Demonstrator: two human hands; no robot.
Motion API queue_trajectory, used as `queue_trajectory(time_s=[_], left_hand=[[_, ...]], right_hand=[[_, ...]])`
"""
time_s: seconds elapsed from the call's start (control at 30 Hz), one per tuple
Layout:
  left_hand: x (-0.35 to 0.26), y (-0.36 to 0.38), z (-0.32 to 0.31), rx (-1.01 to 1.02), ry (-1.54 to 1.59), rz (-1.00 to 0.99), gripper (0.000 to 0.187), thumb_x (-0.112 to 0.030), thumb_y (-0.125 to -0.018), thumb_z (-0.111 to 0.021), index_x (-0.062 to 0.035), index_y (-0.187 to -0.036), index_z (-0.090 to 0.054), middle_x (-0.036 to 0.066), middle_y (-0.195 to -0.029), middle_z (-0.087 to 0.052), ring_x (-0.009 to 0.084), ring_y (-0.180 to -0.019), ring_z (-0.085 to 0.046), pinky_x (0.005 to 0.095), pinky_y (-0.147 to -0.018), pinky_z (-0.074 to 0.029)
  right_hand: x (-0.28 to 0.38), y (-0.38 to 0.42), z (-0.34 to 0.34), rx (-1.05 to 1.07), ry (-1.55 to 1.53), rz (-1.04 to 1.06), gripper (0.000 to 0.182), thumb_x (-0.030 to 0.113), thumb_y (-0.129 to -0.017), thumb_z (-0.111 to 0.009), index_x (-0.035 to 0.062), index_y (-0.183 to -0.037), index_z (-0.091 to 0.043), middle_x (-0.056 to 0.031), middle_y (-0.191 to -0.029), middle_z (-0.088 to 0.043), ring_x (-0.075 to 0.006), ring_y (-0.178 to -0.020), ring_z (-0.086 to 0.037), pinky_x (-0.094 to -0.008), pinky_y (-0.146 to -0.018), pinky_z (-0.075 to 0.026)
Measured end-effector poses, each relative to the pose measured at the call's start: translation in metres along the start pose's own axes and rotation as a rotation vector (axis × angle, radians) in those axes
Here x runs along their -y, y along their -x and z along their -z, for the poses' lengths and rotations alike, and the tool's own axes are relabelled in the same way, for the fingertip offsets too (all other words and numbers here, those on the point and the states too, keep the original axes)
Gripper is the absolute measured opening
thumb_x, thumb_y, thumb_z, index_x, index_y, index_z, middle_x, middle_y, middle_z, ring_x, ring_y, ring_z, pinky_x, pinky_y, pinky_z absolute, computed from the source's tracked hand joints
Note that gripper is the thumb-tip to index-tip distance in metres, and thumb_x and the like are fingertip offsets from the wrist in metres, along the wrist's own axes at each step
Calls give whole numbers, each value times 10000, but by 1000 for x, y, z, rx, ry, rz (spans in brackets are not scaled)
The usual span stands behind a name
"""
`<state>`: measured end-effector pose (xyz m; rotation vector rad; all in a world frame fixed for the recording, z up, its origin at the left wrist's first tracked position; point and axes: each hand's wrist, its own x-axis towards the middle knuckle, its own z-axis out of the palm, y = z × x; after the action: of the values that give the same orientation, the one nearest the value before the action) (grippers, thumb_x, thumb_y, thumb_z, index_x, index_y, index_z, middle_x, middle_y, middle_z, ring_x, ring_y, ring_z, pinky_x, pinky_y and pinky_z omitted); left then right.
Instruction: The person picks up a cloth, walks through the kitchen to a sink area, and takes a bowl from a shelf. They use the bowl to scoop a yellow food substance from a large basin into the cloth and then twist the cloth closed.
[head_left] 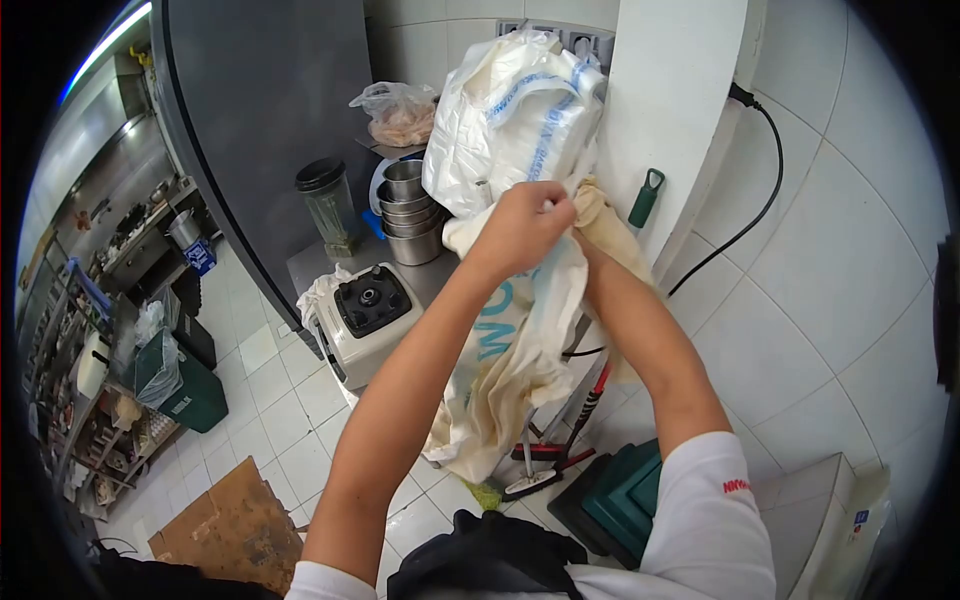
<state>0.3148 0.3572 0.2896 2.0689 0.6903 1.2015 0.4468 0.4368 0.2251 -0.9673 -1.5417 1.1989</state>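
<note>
My left hand (pixel 530 225) is closed at the top edge of a cream cloth (pixel 520 370) with large teal letters, which hangs down in folds. My right wrist (pixel 590 262) reaches up beside it, close behind the left hand; cloth and the left hand hide its fingers. A tan cloth (pixel 612 222) hangs just beyond my right wrist. Directly above my hands is a bulging white plastic bag (pixel 515 110) with blue print. Left of the cream cloth, a blender base (pixel 365 310) stands on a metal surface.
Behind the base are a blender jug (pixel 332 205) and stacked metal containers (pixel 410 225). Brushes (pixel 535 480) and a green bin (pixel 615 505) stand below. A black cable (pixel 770 205) hangs on the right wall. Flattened cardboard (pixel 230 525) lies on the floor; another green bin (pixel 185 385) stands left.
</note>
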Motion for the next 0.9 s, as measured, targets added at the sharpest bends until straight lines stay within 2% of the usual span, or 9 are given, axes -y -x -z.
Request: queue_trajectory(time_s=[0.17,0.23,0.33,0.53,0.67,0.73,0.8,0.87,0.9], left_hand=[[34,52,4,-347,-194,292,428,-331,-738,-638,26,-938,-514,105,-791,-580,152,-671,-533,282,-654,-431],[78,82,-13,-205,-179,481,597,-423,-688,-681,-4,-1063,-481,156,-949,-584,220,-800,-583,330,-745,-432],[105,99,-63,-126,-327,426,603,-426,-696,-671,-5,-1087,-489,176,-974,-586,272,-868,-587,357,-747,-437],[114,60,-82,-427,-85,538,376,-312,-765,-564,37,-904,-577,226,-745,-598,347,-735,-585,405,-667,-437],[117,47,-68,-511,-65,510,347,-264,-785,-483,67,-826,-577,259,-686,-570,408,-716,-567,446,-645,-418],[120,48,-57,-486,-16,535,354,-249,-791,-467,89,-792,-572,271,-665,-559,406,-695,-568,439,-630,-414],[127,48,-51,-482,-27,468,357,-247,-797,-462,93,-797,-569,274,-668,-558,407,-693,-568,438,-628,-413],[129,59,-55,-450,-39,428,360,-245,-802,-458,98,-802,-567,278,-671,-557,408,-691,-567,438,-625,-411],[125,60,-55,-421,32,447,385,-267,-824,-457,103,-807,-561,218,-639,-551,294,-641,-545,396,-605,-406]], right_hand=[[-24,-4,3,17,-116,-112,305,79,-773,-524,-34,-1056,-503,-125,-982,-565,-205,-936,-531,-282,-817,-416],[-28,3,8,38,-156,-145,289,80,-785,-514,-33,-1051,-506,-127,-986,-564,-207,-935,-532,-283,-816,-418],[-33,5,11,45,-193,-177,266,81,-803,-498,-31,-1044,-510,-129,-990,-561,-210,-932,-533,-284,-814,-422],[-37,-12,13,-45,-278,-177,227,84,-838,-468,-28,-1029,-519,-135,-1000,-557,-215,-928,-536,-287,-812,-430],[5,87,0,-275,-699,170,187,50,-846,-458,-51,-996,-507,-182,-1056,-537,-268,-995,-523,-327,-867,-427],[-10,165,-9,-628,-390,402,331,90,-829,-511,-66,-1112,-439,-184,-1135,-487,-246,-1047,-496,-309,-915,-387],[-49,216,-30,-1142,367,381,402,156,-787,-597,-47,-1104,-457,-174,-1082,-516,-242,-1008,-509,-285,-881,-388],[-93,207,-33,-1086,358,318,429,181,-762,-627,-42,-1090,-464,-163,-1044,-532,-234,-975,-518,-275,-846,-396],[-98,205,-37,-1069,353,294,443,193,-750,-642,-40,-1084,-467,-157,-1026,-539,-230,-958,-523,-271,-829,-400]])
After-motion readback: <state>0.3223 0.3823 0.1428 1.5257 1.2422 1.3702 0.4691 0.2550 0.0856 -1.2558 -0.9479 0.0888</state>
